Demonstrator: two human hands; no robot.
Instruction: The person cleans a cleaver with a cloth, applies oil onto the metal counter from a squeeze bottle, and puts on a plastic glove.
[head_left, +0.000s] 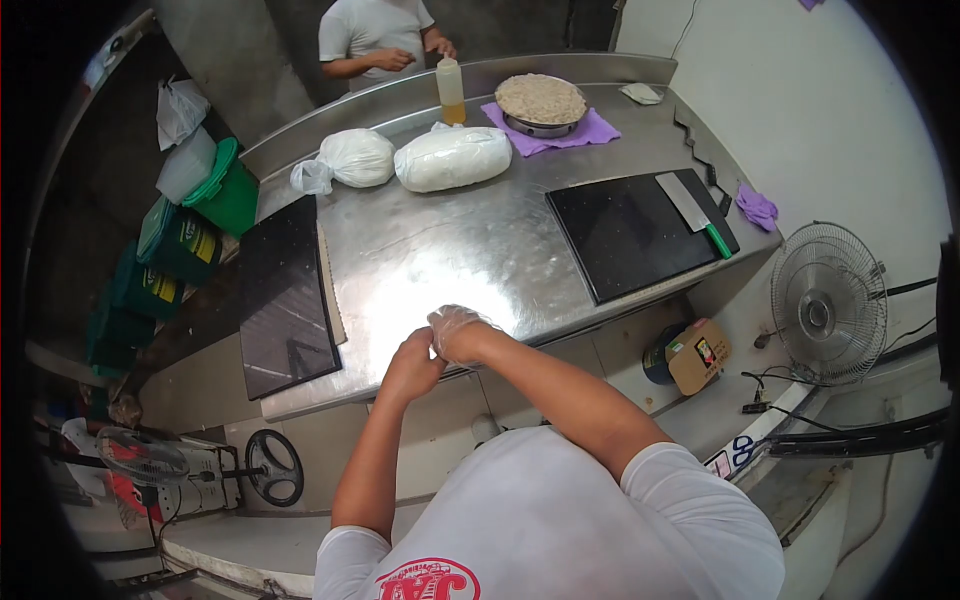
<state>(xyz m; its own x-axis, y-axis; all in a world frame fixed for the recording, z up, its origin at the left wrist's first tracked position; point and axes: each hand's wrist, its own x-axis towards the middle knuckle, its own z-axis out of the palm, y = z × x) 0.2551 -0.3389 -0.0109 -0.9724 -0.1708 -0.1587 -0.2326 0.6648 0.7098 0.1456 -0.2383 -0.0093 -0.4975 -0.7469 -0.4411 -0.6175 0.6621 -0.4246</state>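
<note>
My right hand [460, 335], covered by a clear, loose plastic glove [452, 314], is over the near edge of the steel table [400, 262]. Its fingers look curled inward, and whether anything is in them is hidden. My bare left hand [414, 364] meets it from the left, with fingers pinched together at the edge of the glove. A small whitish bit shows between the two hands. Farther back on the steel lie a full white plastic bag [452, 158] and a knotted white bag [362, 157].
Black boards [285, 300] [630, 232] flank the table; a green-handled cleaver [690, 208] lies on the right one. A heaped round pan [540, 102] sits on a purple cloth [598, 127]. Beside it stands an oil bottle [451, 90]. A person [378, 40] stands behind; a fan [822, 308] is at right.
</note>
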